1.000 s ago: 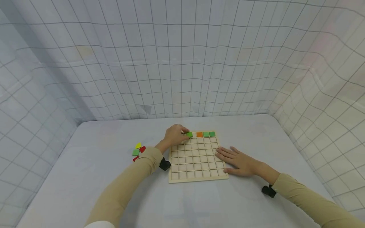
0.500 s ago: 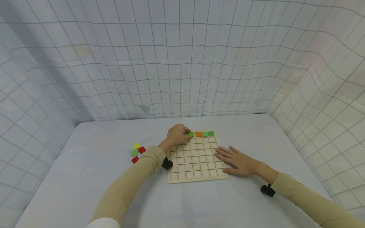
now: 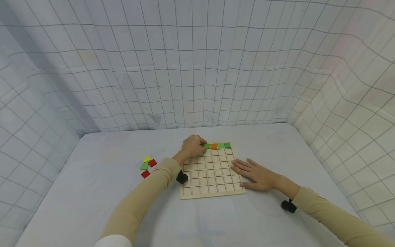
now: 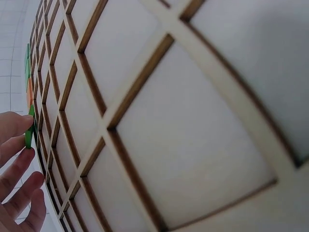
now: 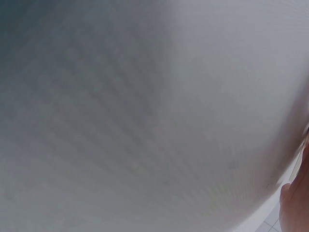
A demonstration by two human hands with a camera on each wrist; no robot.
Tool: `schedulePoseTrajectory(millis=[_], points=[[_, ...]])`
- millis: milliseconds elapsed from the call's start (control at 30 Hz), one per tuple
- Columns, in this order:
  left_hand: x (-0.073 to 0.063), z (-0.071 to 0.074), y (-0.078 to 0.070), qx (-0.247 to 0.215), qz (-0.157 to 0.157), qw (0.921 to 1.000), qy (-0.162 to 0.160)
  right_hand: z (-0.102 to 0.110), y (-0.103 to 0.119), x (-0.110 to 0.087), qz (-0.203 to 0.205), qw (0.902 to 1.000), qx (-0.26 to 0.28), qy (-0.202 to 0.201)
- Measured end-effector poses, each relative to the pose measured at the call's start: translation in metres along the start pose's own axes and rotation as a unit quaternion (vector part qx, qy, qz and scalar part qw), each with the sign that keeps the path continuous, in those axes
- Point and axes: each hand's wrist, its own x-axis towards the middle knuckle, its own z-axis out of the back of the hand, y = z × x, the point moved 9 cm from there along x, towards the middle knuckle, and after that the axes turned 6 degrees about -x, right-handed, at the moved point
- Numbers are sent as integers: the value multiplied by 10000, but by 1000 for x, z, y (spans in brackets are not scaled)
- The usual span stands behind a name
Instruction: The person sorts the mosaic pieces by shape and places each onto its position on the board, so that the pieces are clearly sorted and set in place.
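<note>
A wooden grid board (image 3: 213, 195) lies on the table. My left hand (image 3: 192, 145) reaches over its far left corner and pinches a bright green square tile (image 3: 207, 146) at the top row. In the left wrist view the green tile (image 4: 30, 128) stands tilted between thumb and fingers, at the board's far edge. Right of it in the same row sit an orange tile (image 3: 214, 146) and two green tiles (image 3: 224, 145). My right hand (image 3: 257, 175) lies flat, fingers spread, with its fingertips on the board's right edge.
Left of the board lie loose tiles: a yellow tile (image 3: 147, 159), a green tile (image 3: 144, 166) and two red tiles (image 3: 145, 174). A white gridded curtain (image 3: 197, 68) surrounds the table on the back and sides. Black wrist cameras (image 3: 182, 177) sit under both wrists.
My left hand has moved slightly right along the top row, bringing the green tile up beside the orange one. The right hand keeps its place on the board's edge.
</note>
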Motion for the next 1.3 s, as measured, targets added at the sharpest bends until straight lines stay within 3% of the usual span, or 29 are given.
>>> schedulePoseTrajectory(millis=[1300], points=[[0, -3, -3, 22, 49, 9999, 113, 0, 1, 0, -49, 10000, -70, 0]])
